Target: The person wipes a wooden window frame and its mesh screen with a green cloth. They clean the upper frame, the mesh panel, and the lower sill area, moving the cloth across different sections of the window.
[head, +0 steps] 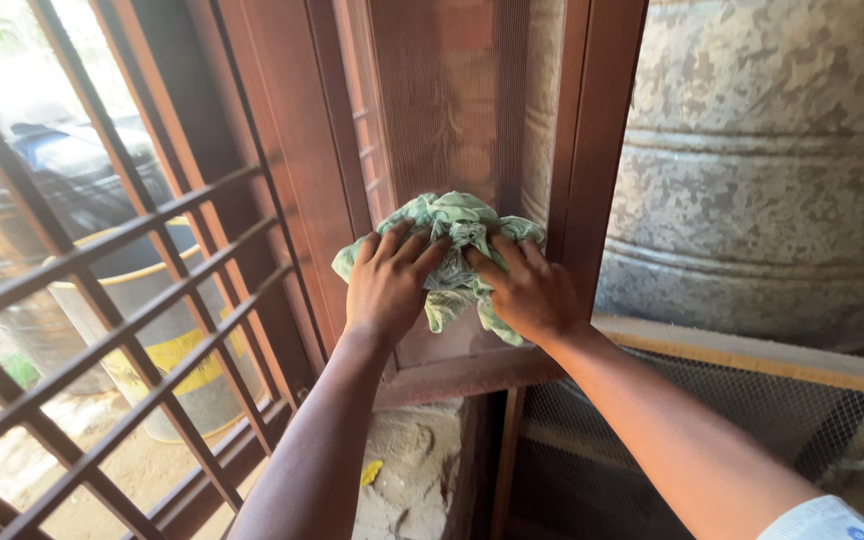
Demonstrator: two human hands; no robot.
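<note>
Head view, looking down your own forearms toward a window corner. Your left hand (388,290) and your right hand (527,292) both press a crumpled green cloth (455,245) flat against the lower part of a mesh screen panel (452,110) set in a brown wooden frame (592,150). Neither hand is closed into a fist — the fingers of each lie spread and slightly curled over the cloth, pinning it to the surface rather than pinching it up.

The relation that matters: the cloth lies directly ahead of you and between the two hands, its bulk bunched above the fingertips, a loose tail hanging down between the palms. It is wider than it is tall, so its long axis runs left to right, across the upright run of the frame. The right hand sits touching the frame's vertical post; the left hand is toward the middle of the panel. Both hands are about equally near the cloth — neither leads.

Just below the hands runs the frame's bottom rail (462,375). To your left stands a grille of dark bars (132,330), with a drum (142,300) beyond it; to your right, a large mottled grey tank (762,170) above a wire-mesh panel (672,420).
</note>
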